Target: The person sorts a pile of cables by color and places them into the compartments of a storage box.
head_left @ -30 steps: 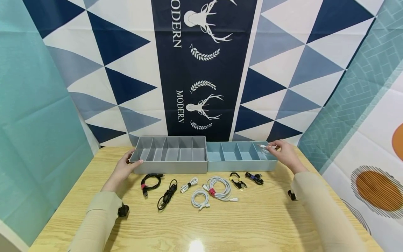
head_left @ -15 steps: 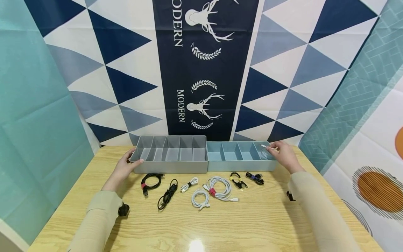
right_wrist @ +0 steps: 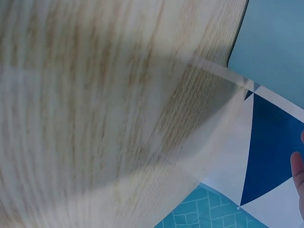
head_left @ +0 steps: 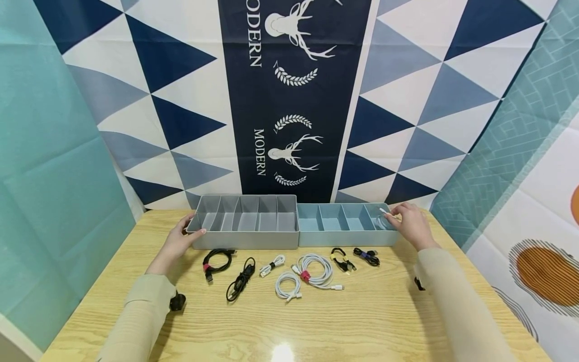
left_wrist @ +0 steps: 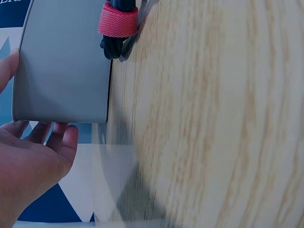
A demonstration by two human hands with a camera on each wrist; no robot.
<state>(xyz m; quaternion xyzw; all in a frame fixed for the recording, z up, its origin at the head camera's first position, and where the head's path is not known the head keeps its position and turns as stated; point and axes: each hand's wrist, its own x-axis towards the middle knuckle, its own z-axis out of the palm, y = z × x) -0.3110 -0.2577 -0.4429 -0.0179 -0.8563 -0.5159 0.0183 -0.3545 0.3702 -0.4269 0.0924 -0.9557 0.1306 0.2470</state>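
Note:
At the left end of the grey divided box [head_left: 246,240], my left hand [head_left: 177,239] grips the corner. Its thumb lies on the front, and in the left wrist view its fingers rest against the end wall of the grey box [left_wrist: 64,71]. My right hand [head_left: 410,225] is over the right end of the light blue divided box [head_left: 348,239], pinching a white cable [head_left: 384,221]. The cable's loop hangs in the rightmost compartment, its connector poking up near the fingertips. The right wrist view shows only fingertips [right_wrist: 298,171] at its edge, beside the blue box.
Several bundled cables lie in front of the boxes: a black one with a red strap [head_left: 217,264], a black bundle [head_left: 241,280], a short white one [head_left: 272,265], white coils [head_left: 287,286] [head_left: 316,271], and black ones [head_left: 342,260] [head_left: 366,255]. Patterned cloth [head_left: 289,100] hangs behind.
My right hand has shifted slightly right, and the white cable has sunk lower into the rightmost blue compartment. My left hand stays on the grey box.

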